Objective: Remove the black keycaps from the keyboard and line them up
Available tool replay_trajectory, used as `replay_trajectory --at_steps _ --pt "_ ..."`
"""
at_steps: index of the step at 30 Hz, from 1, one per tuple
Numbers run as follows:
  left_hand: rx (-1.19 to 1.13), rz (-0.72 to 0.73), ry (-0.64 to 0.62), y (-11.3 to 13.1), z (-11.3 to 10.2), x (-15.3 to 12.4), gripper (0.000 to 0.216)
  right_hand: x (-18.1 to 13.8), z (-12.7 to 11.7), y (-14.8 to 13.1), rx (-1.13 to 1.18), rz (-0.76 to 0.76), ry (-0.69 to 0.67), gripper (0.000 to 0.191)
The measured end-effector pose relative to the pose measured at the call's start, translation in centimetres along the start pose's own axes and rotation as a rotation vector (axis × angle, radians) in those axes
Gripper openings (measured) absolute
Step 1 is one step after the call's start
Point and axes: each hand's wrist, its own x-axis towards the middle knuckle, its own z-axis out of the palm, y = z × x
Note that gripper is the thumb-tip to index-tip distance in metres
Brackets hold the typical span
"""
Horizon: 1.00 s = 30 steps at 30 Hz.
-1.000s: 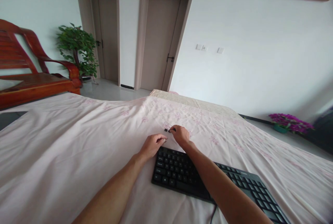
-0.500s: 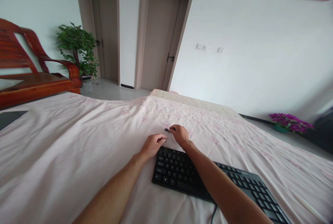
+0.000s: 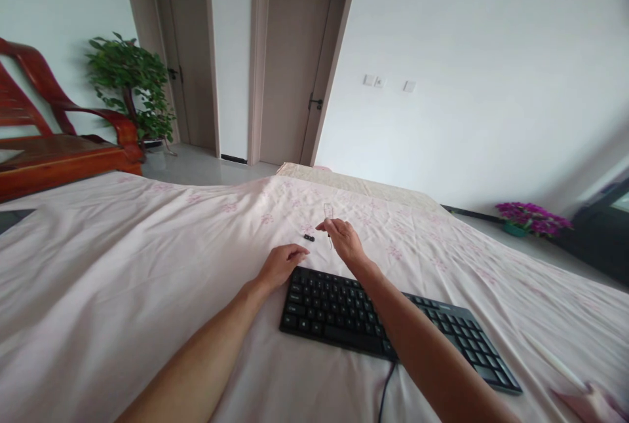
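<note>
A black keyboard [image 3: 339, 308] lies on the pink flowered bedcover, its cable running toward me. My left hand [image 3: 282, 264] rests by its upper left corner, thumb and fingers closed together; whatever they might hold is hidden. Beyond the keyboard, my right hand [image 3: 346, 239] pinches a thin wire tool [image 3: 328, 209]. Its loop sticks out above the fingers and its thin ends hang below. Small black pieces that look like keycaps [image 3: 309, 238] lie on the cover between the hands, nearest the right fingertips. My right forearm crosses over the keyboard.
The wrinkled bedcover [image 3: 196, 259] spreads all around. At right lies a white stick [image 3: 555, 361] beside a pink cloth-like thing [image 3: 592, 403]. A dark flat object [image 3: 12, 219] is at the left edge. Farther back are a wooden bench [image 3: 73, 154], a green plant [image 3: 130, 82] and purple flowers [image 3: 533, 217].
My right hand has lifted a little from the black pieces and now holds the wire tool. My left hand stays by the keyboard corner. The view has shifted slightly.
</note>
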Motion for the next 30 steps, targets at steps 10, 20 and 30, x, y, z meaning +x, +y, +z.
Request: replay_trajectory --at_steps 10,20,30 --pt "0.078 0.074 -0.034 1.4 0.4 -0.7 0.028 -6.6 -0.2 -0.4 0.590 0.167 -0.001 0.037" --pt "0.104 0.082 -0.099 2.1 0.8 -1.0 0.027 -7.2 0.4 0.3 0.499 0.079 0.010 0.032" --pt "0.104 0.051 -0.118 2.0 0.7 -1.0 0.032 -7.0 0.8 -1.0 0.310 -0.158 -0.069 0.025"
